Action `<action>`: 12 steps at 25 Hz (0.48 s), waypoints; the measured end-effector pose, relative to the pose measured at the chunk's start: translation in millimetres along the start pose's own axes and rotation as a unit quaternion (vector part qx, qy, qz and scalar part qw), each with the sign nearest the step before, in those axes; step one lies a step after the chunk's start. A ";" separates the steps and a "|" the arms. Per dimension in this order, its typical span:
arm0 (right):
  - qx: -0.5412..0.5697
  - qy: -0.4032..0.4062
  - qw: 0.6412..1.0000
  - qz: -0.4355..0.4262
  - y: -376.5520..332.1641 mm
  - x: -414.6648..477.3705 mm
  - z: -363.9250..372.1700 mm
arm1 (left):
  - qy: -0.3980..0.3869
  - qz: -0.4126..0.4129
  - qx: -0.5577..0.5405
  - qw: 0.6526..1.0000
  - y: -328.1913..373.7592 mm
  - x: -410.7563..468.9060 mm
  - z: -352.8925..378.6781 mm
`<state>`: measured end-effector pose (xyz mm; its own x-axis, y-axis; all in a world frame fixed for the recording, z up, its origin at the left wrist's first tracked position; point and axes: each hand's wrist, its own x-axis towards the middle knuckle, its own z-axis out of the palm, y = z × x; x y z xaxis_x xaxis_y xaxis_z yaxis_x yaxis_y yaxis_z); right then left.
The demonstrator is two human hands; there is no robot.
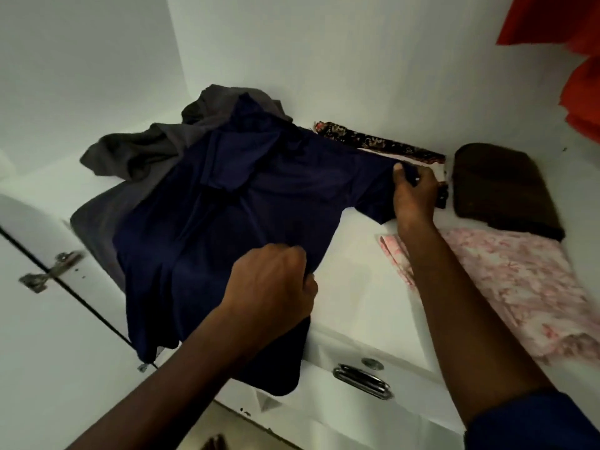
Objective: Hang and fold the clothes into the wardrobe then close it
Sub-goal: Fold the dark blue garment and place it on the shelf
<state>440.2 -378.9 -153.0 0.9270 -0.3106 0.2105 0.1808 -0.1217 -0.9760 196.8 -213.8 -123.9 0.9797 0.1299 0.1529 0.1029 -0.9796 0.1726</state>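
drawer handle (362,376) in bright metal sits nearest, on the white front below the wardrobe shelf (357,287). a blue sleeve (535,423) covers the person's right upper arm at the lower right corner. just above the shelf's front edge, the left hand (272,280) is curled tight on the navy shirt (243,196), bunching the fabric near its right side, knuckles up. the shirt lies spread across the left part of the shelf, its lower hem spilling over the front edge and hanging in front of the drawer. to the left, the open wardrobe door (48,336) shows a metal hinge (48,271). on the right side of the shelf a pink floral cloth (519,280) lies flat, the right forearm passing over its left edge. farther in, the right hand (415,196) pinches the end of the shirt's sleeve between thumb and fingers, holding it stretched out to the right. just beside that hand sits a folded brown cloth (500,186), and behind the hand a folded dark patterned cloth (380,142) lies along the back wall. a grey garment (156,147) is heaped under and behind the navy shirt, toward the back left corner. red garments (578,60) hang at the upper right.
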 end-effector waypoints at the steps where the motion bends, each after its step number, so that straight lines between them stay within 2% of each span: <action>1: 0.035 -0.007 0.999 0.017 1.2 0.2 -0.1 | 0.021 -0.017 -0.009 1.000 2.8 -6.0 -1.9; 4: 0.166 -0.038 0.980 0.103 -3.1 4.2 -3.8 | 0.071 -0.045 -0.046 0.995 8.6 -20.9 -12.8; 7: 0.254 -0.125 0.934 0.217 -4.2 11.2 -8.0 | 0.103 -0.069 -0.150 0.981 5.8 -29.5 -17.8; 9: 0.247 -0.165 0.918 0.263 -14.9 10.7 -12.6 | 0.092 -0.103 -0.242 0.960 3.9 -33.1 -17.4; 12: 0.190 -0.200 0.924 0.264 -41.2 17.1 -10.8 | 0.124 -0.145 -0.337 0.922 -5.1 -32.6 -12.0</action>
<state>445.1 -389.4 -108.7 0.9526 0.1499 -0.2648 -0.2997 0.3119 -0.9016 162.3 -211.2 -118.1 0.8502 0.4833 0.2086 0.1410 -0.5909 0.7943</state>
